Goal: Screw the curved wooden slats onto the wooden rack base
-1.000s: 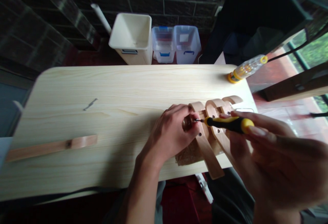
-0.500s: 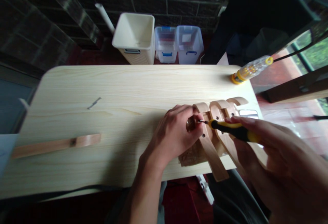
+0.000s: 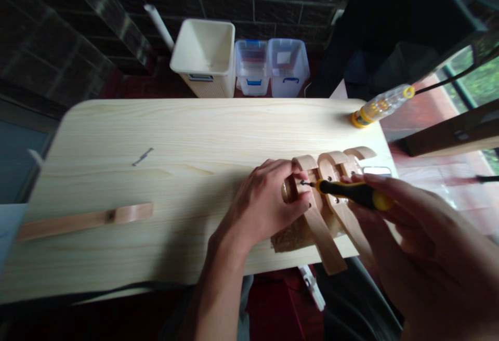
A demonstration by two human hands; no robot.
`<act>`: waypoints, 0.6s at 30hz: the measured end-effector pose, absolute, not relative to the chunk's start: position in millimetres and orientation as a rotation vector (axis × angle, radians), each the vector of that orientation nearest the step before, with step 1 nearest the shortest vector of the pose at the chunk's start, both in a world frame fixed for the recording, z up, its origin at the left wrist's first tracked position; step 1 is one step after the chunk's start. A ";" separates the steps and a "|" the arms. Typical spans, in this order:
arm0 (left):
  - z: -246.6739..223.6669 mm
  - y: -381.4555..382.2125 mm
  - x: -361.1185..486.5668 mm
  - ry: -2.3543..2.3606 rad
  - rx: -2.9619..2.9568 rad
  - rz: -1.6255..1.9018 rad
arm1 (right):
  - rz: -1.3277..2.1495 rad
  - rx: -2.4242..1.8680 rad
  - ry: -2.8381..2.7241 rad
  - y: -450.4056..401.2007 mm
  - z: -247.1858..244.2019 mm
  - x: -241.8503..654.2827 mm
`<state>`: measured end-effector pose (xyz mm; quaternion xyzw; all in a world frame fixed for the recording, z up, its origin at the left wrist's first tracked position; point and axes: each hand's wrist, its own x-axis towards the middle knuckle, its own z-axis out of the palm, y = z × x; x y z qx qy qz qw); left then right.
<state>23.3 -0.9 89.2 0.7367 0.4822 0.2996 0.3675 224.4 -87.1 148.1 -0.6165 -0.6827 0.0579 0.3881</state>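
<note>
We log: left hand (image 3: 261,206) pinching a curved wooden strip (image 3: 322,239); at its 3 o'clock, right hand (image 3: 424,258) gripping a yellow-handled screwdriver (image 3: 351,194).

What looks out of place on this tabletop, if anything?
A small grey sliver lies alone on the pine tabletop, left of the left hand; it is too small to tell whether it is a dropped metal bit or a mark. A loose wooden strip also lies apart from the bent wooden strips at the right.

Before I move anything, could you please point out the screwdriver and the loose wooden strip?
Screwdriver (image 3: 351,194): head view, on the yellow-and-black handle.
Wooden strip (image 3: 66,222): head view, on its left half.
</note>
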 end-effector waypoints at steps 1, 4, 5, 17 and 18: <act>89.1 -0.9 23.2 1.240 1.894 0.766 | 0.144 -1.562 -1.720 -87.1 147.3 222.4; 89.1 -0.9 22.7 1.237 1.895 0.758 | 0.167 -1.539 -1.718 -85.8 145.0 220.0; 89.2 -0.8 22.5 1.235 1.896 0.758 | 0.192 -1.528 -1.721 -85.2 144.9 220.3; 86.1 -1.2 23.5 1.192 1.885 0.827 | 0.298 -1.446 -1.943 -83.9 164.6 226.7; 86.2 -1.0 23.5 1.191 1.887 0.828 | 0.271 -1.448 -1.944 -84.3 163.8 227.7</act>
